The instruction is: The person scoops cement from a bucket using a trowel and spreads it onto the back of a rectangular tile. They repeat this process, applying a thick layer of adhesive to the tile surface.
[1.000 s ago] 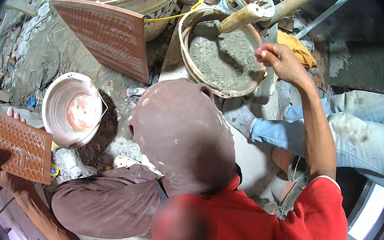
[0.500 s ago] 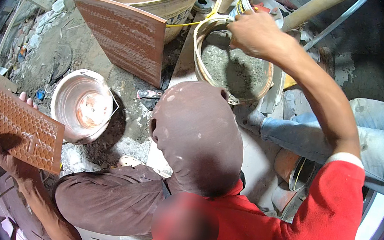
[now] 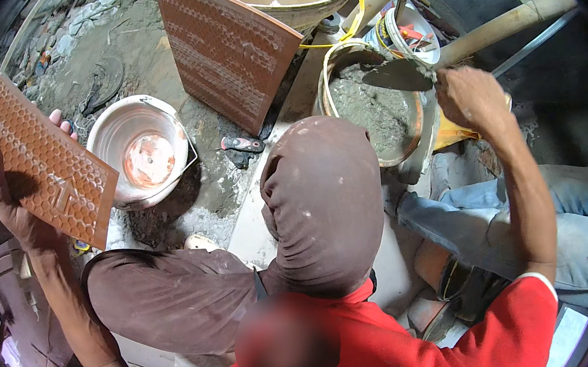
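My left hand (image 3: 20, 216) grips a terracotta-coloured tile (image 3: 42, 162) by its edge, thumb over the near side. Its ribbed, honeycomb-patterned back faces up, with a raised arrow on it. In my right hand (image 3: 474, 99) is a trowel (image 3: 397, 74); its handle is mostly hidden by the closed fingers. The grey blade hangs over a round bucket (image 3: 325, 99), above wet grey mortar (image 3: 369, 112).
A larger ridged tile (image 3: 221, 56) leans against a tub (image 3: 334, 8) of murky water. A whitish bucket (image 3: 109, 119) stands left, near a red-and-grey hand tool (image 3: 242, 145). A small tool bucket (image 3: 428, 54) sits behind the mortar. Legs in blue jeans (image 3: 500, 221) extend at right.
My right hand has moved right and slightly down, and the trowel blade now shows above the mortar. The left hand still holds the tile. The whole view has shifted somewhat.
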`<action>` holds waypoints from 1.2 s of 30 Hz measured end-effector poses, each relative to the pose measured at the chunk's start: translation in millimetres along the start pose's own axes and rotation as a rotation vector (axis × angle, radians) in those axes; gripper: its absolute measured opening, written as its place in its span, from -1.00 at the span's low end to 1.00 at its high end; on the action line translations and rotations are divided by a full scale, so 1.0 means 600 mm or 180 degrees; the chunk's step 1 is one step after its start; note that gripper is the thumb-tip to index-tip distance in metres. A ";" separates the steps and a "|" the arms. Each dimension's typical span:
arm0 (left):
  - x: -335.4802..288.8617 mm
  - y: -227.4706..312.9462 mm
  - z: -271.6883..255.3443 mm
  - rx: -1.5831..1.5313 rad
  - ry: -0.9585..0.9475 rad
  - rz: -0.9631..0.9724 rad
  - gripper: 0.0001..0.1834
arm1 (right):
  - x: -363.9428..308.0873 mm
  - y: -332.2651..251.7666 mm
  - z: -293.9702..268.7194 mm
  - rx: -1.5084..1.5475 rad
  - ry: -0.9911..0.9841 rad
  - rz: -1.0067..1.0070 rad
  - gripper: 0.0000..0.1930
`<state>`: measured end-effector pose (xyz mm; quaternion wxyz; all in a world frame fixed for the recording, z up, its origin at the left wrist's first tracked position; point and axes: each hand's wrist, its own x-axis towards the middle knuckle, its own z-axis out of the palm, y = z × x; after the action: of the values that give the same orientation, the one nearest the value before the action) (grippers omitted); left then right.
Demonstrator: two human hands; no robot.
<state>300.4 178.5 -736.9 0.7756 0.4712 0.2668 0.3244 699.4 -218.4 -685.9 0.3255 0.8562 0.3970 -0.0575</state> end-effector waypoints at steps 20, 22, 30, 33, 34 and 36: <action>0.008 -0.020 -0.015 0.0056 -0.0165 0.0077 -0.18 | -0.128 -0.031 0.094 0.0679 0.0081 0.0910 -0.70; 0.007 -0.008 -0.007 -0.0278 -0.0102 -0.0276 -0.17 | -0.139 -0.038 0.103 0.0805 -0.0031 0.0911 -0.69; 0.005 0.000 -0.005 -0.0286 0.0165 -0.0290 -0.14 | -0.151 -0.059 0.135 0.1478 -0.0364 0.0750 -0.69; 0.014 -0.003 -0.030 -0.0286 -0.0145 -0.0340 -0.16 | -0.152 -0.064 0.135 0.1610 -0.0272 0.0494 -0.70; 0.016 -0.005 -0.038 -0.0265 -0.0283 -0.0317 -0.16 | -0.149 -0.074 0.131 0.1637 -0.0258 0.0435 -0.71; 0.013 -0.006 -0.042 -0.0184 -0.0488 -0.0237 -0.16 | -0.139 -0.080 0.124 0.1611 -0.0397 0.0433 -0.73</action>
<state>288.2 197.0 -751.6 0.8186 0.4618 0.2146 0.2658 620.2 -294.3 -738.5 0.1279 0.9299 0.2908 -0.1856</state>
